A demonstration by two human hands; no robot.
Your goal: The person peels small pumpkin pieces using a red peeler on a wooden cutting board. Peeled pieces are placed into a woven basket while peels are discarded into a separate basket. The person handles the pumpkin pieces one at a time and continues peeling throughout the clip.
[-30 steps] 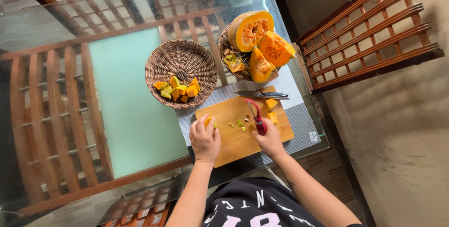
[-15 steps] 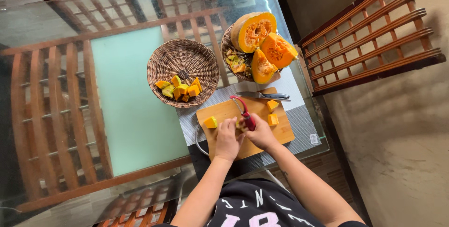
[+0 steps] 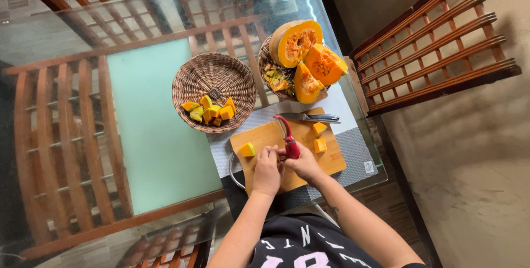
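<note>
Seen from the head camera, the right hand [image 3: 302, 164] grips a red-handled peeler [image 3: 287, 138] while the left hand [image 3: 268, 168] pinches a small pumpkin piece, mostly hidden, over the rectangular wooden cutting board [image 3: 331, 160] on the glass table [image 3: 160, 135].

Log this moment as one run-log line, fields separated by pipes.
left hand: holds small pumpkin piece | right hand: grips red peeler | cutting board: three cubes, knife | wicker basket: cut pieces

Over the wooden cutting board [image 3: 331, 160], the right hand [image 3: 305, 164] grips a red peeler [image 3: 288, 140]; the left hand [image 3: 268, 169] pinches a small piece, mostly hidden, just beside it. A knife [image 3: 309, 117] lies along the board's far edge.
</note>
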